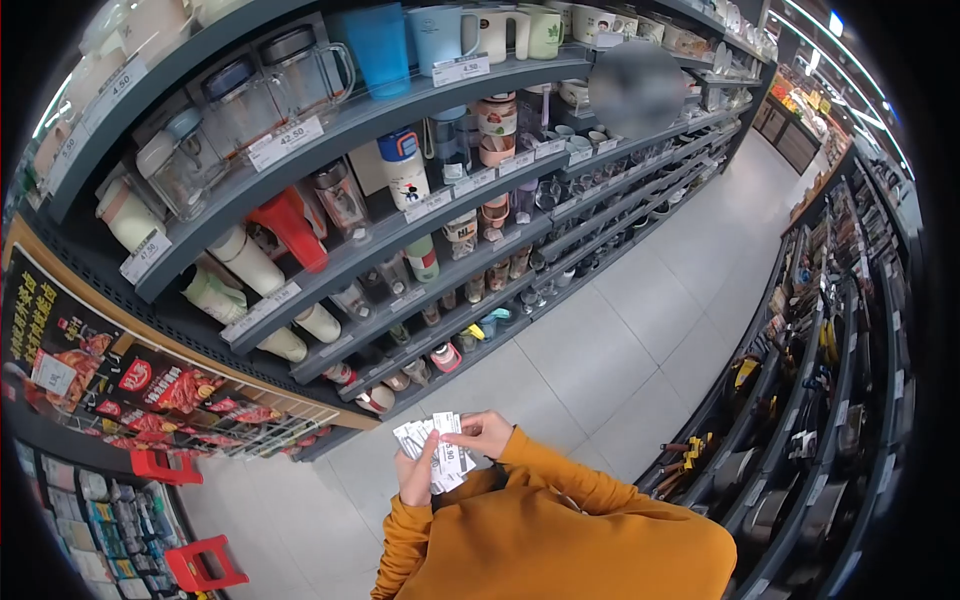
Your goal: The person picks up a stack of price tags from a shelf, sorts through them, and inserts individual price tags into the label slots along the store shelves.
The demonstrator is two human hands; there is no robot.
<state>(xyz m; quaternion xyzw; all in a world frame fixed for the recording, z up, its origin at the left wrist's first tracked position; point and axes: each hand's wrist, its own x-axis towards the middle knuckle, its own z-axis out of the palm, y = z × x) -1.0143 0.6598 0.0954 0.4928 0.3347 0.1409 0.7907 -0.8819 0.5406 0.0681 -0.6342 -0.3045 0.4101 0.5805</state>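
Observation:
A fanned stack of white paper price tags [447, 462] with black print is held in front of my body. My left hand [414, 474] grips the stack from its left side, thumb on top. From the right, my right hand [487, 436] pinches the upper part of the top tag between thumb and fingers. Both arms are in orange-brown sleeves [560, 470]. Some of the lower tags are hidden under the top ones and behind the fingers.
Long grey shelves on the left carry a blue pitcher [376, 50], glass jugs [300, 70], a red cup [290, 228] and a white bottle [404, 170]. Red stools [206, 563] stand at lower left. Kitchen tools hang on the right rack [690, 450]. A tiled aisle [620, 320] runs between.

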